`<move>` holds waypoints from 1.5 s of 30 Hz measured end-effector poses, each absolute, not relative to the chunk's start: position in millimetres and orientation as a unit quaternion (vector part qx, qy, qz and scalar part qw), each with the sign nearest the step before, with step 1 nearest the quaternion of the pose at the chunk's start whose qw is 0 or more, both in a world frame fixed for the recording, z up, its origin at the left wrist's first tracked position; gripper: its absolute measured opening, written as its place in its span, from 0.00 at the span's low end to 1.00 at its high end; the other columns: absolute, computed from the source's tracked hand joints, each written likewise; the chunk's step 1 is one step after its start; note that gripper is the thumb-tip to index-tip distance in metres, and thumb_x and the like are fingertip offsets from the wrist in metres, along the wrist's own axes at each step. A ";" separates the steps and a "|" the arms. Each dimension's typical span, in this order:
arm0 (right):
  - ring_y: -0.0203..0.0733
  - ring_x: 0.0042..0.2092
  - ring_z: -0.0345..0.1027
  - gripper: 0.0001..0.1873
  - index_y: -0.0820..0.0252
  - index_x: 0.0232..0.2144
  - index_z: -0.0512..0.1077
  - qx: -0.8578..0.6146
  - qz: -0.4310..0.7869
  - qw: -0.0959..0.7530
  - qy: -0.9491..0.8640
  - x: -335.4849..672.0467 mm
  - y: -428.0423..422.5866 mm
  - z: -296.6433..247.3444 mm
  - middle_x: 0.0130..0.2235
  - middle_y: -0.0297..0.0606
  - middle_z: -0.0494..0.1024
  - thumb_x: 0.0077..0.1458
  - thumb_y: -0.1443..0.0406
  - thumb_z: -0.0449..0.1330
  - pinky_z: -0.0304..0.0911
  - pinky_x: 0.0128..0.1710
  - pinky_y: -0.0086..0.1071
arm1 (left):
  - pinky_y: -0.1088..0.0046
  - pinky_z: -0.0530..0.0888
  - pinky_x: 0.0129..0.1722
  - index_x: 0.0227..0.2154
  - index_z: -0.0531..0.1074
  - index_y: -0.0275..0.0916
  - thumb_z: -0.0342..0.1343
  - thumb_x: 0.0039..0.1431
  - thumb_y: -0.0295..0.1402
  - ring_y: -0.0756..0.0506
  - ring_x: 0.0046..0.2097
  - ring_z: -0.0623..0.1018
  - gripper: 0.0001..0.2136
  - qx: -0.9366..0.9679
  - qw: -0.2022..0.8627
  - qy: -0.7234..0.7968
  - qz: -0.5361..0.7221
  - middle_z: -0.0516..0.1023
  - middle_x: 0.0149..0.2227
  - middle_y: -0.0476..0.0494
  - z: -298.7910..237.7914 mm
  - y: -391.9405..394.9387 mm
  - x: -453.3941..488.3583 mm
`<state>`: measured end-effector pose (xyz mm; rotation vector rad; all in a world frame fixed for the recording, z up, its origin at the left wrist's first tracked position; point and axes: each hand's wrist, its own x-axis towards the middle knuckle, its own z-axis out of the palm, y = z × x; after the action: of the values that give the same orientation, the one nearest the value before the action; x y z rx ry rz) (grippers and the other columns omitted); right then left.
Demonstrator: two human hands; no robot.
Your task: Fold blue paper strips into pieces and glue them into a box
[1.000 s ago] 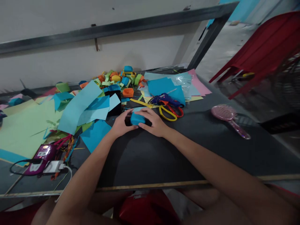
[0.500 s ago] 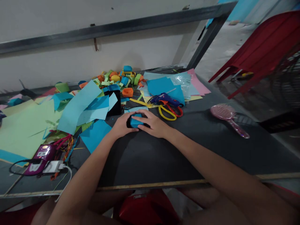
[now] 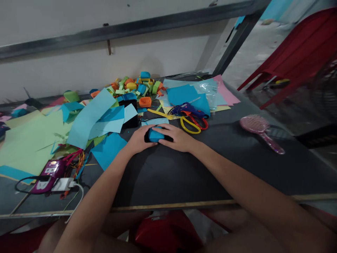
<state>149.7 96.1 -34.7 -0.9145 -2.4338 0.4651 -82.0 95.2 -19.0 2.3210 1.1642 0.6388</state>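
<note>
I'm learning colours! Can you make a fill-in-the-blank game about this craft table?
1. The left hand and right hand hold a folded ____ paper piece.
2. The hairbrush is ____.
3. The chair beside the table is ____.
Missing words: blue, pink, red.

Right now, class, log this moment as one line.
left hand: gripping small blue folded-paper piece | right hand: gripping it too | on: dark table
</note>
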 end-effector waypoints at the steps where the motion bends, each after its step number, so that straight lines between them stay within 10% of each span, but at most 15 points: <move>1: 0.55 0.63 0.59 0.28 0.49 0.64 0.61 -0.330 0.159 0.243 -0.898 150.3 96.6 -34.3 0.64 0.44 0.63 0.64 0.52 0.51 0.59 0.61 0.55 | 0.55 0.69 0.59 0.60 0.62 0.42 0.63 0.52 0.42 0.35 0.60 0.70 0.33 0.845 0.232 0.421 0.234 0.69 0.60 0.37 -18.4 95.1 -81.9; 9: 0.57 0.66 0.53 0.31 0.50 0.65 0.57 -0.329 0.115 0.283 -0.893 146.6 91.2 -25.2 0.66 0.45 0.58 0.62 0.52 0.52 0.56 0.62 0.57 | 0.53 0.68 0.59 0.59 0.62 0.39 0.62 0.51 0.52 0.33 0.60 0.70 0.36 0.846 0.219 0.427 0.233 0.69 0.60 0.33 -20.3 95.1 -82.4; 14: 0.60 0.65 0.54 0.18 0.51 0.50 0.70 -0.325 0.101 0.303 -0.890 146.8 86.4 -16.6 0.65 0.44 0.59 0.59 0.56 0.56 0.55 0.61 0.58 | 0.52 0.68 0.59 0.62 0.59 0.39 0.63 0.50 0.49 0.33 0.60 0.69 0.38 0.848 0.219 0.427 0.224 0.68 0.61 0.33 -22.7 97.2 -81.6; 45: 0.59 0.65 0.53 0.22 0.52 0.53 0.67 -0.319 0.096 0.296 -0.895 148.1 92.6 -22.0 0.65 0.46 0.59 0.56 0.55 0.57 0.53 0.61 0.57 | 0.52 0.66 0.60 0.66 0.49 0.41 0.68 0.40 0.53 0.32 0.62 0.68 0.53 0.845 0.259 0.398 0.245 0.65 0.62 0.31 -21.8 99.3 -78.6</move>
<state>148.1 92.6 -22.0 -0.8486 -2.3811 0.2555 -78.6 99.3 -21.8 2.2901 1.0790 0.6645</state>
